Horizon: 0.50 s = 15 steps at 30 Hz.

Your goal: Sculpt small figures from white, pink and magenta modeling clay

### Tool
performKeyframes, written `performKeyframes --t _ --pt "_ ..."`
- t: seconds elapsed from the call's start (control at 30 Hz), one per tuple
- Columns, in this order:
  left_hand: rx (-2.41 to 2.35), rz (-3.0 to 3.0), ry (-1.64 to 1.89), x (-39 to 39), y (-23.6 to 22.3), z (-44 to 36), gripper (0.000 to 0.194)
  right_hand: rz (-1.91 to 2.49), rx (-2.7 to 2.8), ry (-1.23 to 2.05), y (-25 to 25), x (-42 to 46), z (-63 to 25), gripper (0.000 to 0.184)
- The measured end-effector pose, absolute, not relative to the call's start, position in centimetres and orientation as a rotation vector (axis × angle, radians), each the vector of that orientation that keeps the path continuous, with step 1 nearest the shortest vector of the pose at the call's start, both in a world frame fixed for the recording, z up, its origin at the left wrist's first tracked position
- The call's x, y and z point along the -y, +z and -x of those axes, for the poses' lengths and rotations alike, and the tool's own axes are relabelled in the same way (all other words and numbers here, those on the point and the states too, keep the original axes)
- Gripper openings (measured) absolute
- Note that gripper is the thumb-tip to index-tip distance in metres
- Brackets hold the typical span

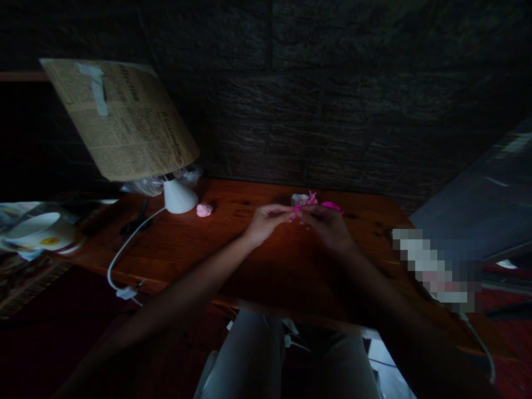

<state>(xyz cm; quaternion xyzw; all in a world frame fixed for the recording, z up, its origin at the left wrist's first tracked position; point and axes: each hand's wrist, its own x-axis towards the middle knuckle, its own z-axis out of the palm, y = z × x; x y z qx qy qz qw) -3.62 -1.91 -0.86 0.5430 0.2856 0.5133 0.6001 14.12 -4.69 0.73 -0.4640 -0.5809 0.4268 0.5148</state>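
Above the middle of the wooden table, my left hand [268,220] and my right hand [328,224] meet fingertip to fingertip. Between them they pinch a small bright pink piece of clay [296,210], partly covered by the fingers. Just behind the hands sit a whitish clear lump [298,199], a pink branching shape [311,198] and a flat magenta piece [331,206], which my right hand partly hides. A pale pink lump of clay [204,210] lies off to the left on the table.
A white lamp [178,197] with a newspaper-print shade [124,119] stands at the back left, its cord [120,255] running over the front edge. Dark scissors [135,221] and a white cup [41,230] are at the left. A blurred-out object [436,271] lies on the right.
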Motion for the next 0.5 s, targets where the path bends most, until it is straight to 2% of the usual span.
performKeyframes --t 0.5 --pt "-0.703 -1.315 1.279 1.66 -1.06 3.32 0.037 1.122 1.311 1.005 0.62 4.94 -13.46 0.040"
